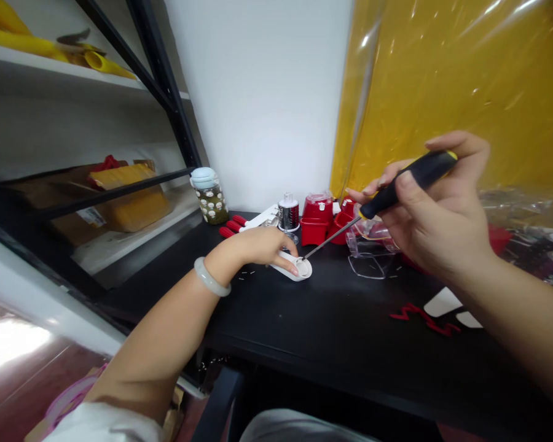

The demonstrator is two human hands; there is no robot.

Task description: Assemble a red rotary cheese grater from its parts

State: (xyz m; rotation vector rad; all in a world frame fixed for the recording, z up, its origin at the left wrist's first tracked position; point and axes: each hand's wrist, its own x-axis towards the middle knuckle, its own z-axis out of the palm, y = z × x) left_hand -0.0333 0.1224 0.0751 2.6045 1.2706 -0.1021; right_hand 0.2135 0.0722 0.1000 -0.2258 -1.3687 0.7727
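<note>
My left hand (pixel 274 248) is closed on a white oblong plastic part (pixel 295 275) with a round recess at its near end, keeping it down against the black table. In my right hand (pixel 447 202) is a screwdriver (pixel 408 183) with a black and yellow handle. Its long metal shaft slants down to the left, and the tip meets the round recess of the white part. Whether a screw sits under the tip is too small to tell. Small screws (pixel 245 276) lie on the table left of the white part.
Behind my hands stand a drum grater (pixel 288 212), red plastic housings (pixel 316 224), red-tipped handles (pixel 233 226) and a patterned bottle (pixel 211 196). Clear plastic parts (pixel 368 261) lie to the right. Nearer are red strips (pixel 426 320) and white pieces (pixel 442 302). A shelf (pixel 133 230) borders the left.
</note>
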